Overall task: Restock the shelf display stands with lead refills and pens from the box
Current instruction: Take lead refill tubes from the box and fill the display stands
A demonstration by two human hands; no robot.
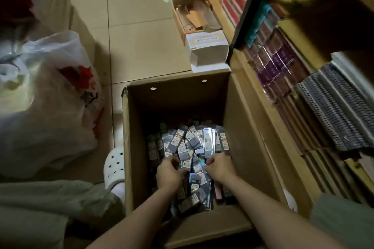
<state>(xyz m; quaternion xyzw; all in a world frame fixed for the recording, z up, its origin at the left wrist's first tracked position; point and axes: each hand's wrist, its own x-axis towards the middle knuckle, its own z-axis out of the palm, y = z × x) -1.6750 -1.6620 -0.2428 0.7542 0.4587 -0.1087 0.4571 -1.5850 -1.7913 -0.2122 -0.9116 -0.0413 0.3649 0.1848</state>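
Head view, both hands down in the cardboard box point(178, 97). Left hand point(169, 174): fingers curled in, gathering lead refill packs point(188, 147) at the near side of the heap; it looks to be gripping a few, exact count hidden under the fingers. Right hand point(219, 164): fingers curled too, pinching at packs on the right side of the pile. Hands sit near each other with a small cluster of packs between them.

Packs are the slim flat sleeves with price-style labels, dumped loose in the box bottom, overlapping at all angles. Too many to count exactly; dozens visible, more buried. No pens that I can tell apart from the refills in this light.

Step, my read: pick phase, collecting a handful from the box. Nothing lifted clear yet. Next move calls for squaring the packs into a tidy stack in one hand, lifting out past the box walls, then swinging right to the shelving. Loose slick sleeves could slip out of a bunched grip.

Outward from the hands: shelf unit point(303, 107) right of the right hand, stocked with spiral notebooks point(334, 107) and wrapped packs. Ahead of the box, one white carton point(206, 50) and one open brown carton point(192, 18). Left of the left hand, one white clog point(114, 166) and one plastic bag point(50, 97).
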